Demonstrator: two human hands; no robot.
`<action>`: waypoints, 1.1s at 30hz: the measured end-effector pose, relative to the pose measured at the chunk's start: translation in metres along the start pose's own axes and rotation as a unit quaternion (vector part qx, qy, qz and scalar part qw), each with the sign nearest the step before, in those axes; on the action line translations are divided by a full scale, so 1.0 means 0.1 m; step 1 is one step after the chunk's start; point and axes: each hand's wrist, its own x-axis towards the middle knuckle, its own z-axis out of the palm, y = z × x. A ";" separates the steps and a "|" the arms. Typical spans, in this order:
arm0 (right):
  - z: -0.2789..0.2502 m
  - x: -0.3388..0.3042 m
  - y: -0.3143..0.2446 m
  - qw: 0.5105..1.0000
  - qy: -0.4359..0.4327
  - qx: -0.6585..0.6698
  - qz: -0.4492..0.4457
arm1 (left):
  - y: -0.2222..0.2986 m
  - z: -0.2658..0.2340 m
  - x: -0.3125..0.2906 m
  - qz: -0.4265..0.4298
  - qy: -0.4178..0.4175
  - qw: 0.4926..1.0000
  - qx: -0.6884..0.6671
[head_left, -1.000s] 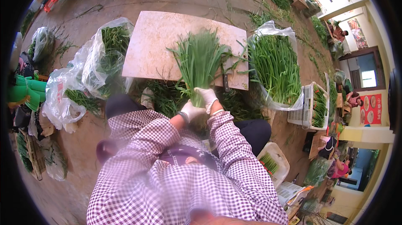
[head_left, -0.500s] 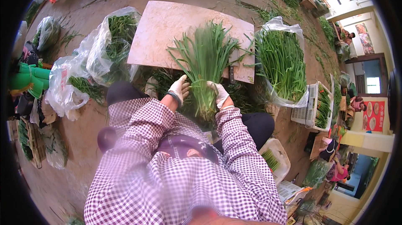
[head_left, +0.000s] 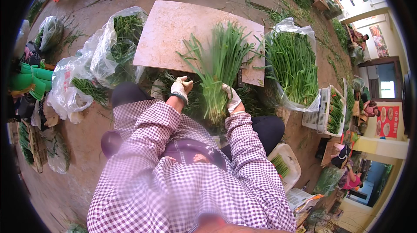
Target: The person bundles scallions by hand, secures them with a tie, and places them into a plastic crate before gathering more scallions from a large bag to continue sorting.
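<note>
My right hand (head_left: pixel 232 99), in a pale glove, grips a bunch of garlic chives (head_left: pixel 215 81) from its right side, near the pale stem ends. The bunch stands tilted, its long green leaves fanned over the near edge of a whitish board (head_left: pixel 173 33). My left hand (head_left: pixel 180 89), gloved too, is just left of the bunch and apart from it. Its fingers are curled in; whether anything small is between them I cannot make out. A dark handle (head_left: pixel 240 78), like a knife's, shows at the board's near edge, partly behind the leaves.
Right of the board stands a clear bag of chives (head_left: pixel 293 66), with a white crate (head_left: pixel 315 118) beyond it. Filled plastic bags (head_left: pixel 102 59) stand to the left. A pale tub (head_left: pixel 293 163) sits by my right knee. Several people work along the right side.
My left hand has drawn back to the left from the bunch, its fingers curling. The bunch has shifted slightly right in my right hand.
</note>
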 end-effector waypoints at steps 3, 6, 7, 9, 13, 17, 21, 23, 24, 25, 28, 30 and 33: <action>0.05 -0.15 -0.04 0.998 -0.014 0.038 -0.039 | 0.08 0.01 0.08 0.026 0.030 0.997 0.068; -0.31 -0.04 0.03 0.999 -0.008 0.026 -0.047 | 0.34 -0.12 0.45 0.034 0.088 0.996 -0.008; -0.30 -0.12 -0.05 0.998 -0.035 -0.014 -0.053 | 0.37 -0.11 0.44 0.106 0.095 0.990 0.006; -0.62 -0.07 0.03 0.997 0.002 0.017 -0.074 | 0.45 -0.07 0.39 0.165 -0.001 0.977 0.136; -0.29 -0.27 -0.14 0.996 0.026 0.060 -0.065 | 0.21 0.06 0.19 0.085 -0.103 0.978 0.159; -0.48 -0.16 -0.31 0.998 0.048 0.039 -0.030 | 0.19 -0.01 0.18 0.022 -0.073 0.955 0.285; -0.98 0.20 -0.50 0.996 0.089 -0.029 -0.010 | 0.02 -0.02 0.17 0.179 -0.004 0.808 0.561; -1.08 0.12 -0.66 0.993 0.117 -0.020 -0.012 | 0.10 0.34 -0.49 0.347 0.127 0.664 0.651; -0.97 0.06 -0.74 0.991 0.129 -0.020 -0.022 | 0.07 0.36 -0.56 0.456 0.152 0.617 0.623; -0.92 0.05 -0.76 0.990 0.130 -0.014 -0.045 | 0.08 0.40 -0.64 0.526 0.111 0.615 0.577; -0.61 -0.13 -0.84 0.997 0.078 0.010 -0.023 | 0.01 0.55 -0.64 0.226 -0.220 0.851 0.421; -0.15 -0.35 -0.74 0.994 0.078 0.055 -0.043 | -0.15 0.75 -0.61 0.126 -0.221 0.863 0.436; -0.19 -0.28 -0.42 0.997 0.021 -0.069 -0.039 | -0.08 0.87 -0.49 -0.094 -0.406 0.874 0.252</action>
